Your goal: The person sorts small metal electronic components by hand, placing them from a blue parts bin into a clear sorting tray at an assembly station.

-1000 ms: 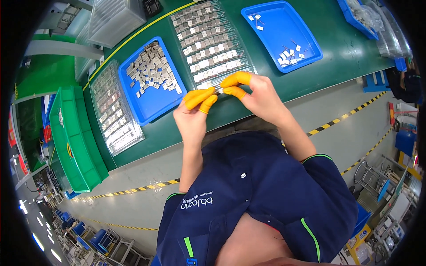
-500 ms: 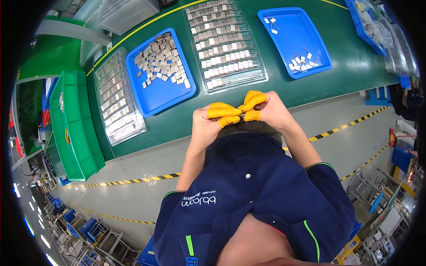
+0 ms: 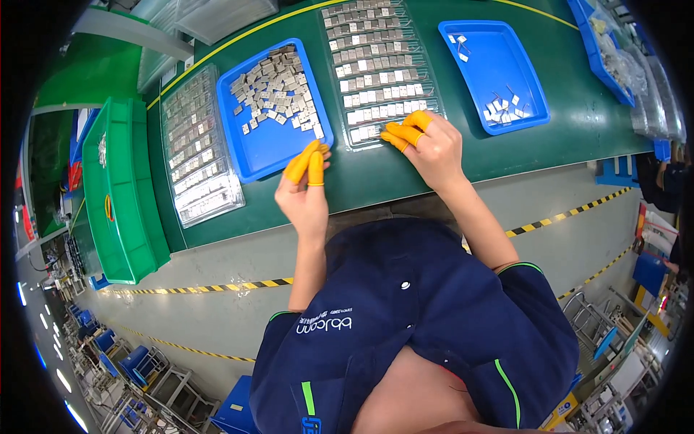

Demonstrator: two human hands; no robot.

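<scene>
My right hand [image 3: 428, 148], with yellow finger cots, reaches to the nearest row of a clear plastic tray [image 3: 367, 145]. Its fingertips are pinched together at small silver-and-white blocks [image 3: 366, 133] in that row; whatever lies between them is hidden. Rows of similar blocks fill the tray, with thin wires along its right side. My left hand [image 3: 307, 188], also in yellow finger cots, hovers by the near right corner of a blue tray [image 3: 253, 163]. Its fingers are bent and slightly apart, and no piece shows in them. Loose silver blocks [image 3: 271, 87] lie heaped in that blue tray.
Another blue tray [image 3: 499, 76] at right holds a few small white pieces with wires. A second clear tray [image 3: 206, 163] of blocks lies at left, beside a green bin [image 3: 119, 210]. The green table's front edge [image 3: 267, 226] runs just before my body.
My hands were together near my body, pinching a small dark piece. They have separated: the right moved forward to the clear tray's nearest row, the left moved left toward the blue tray.
</scene>
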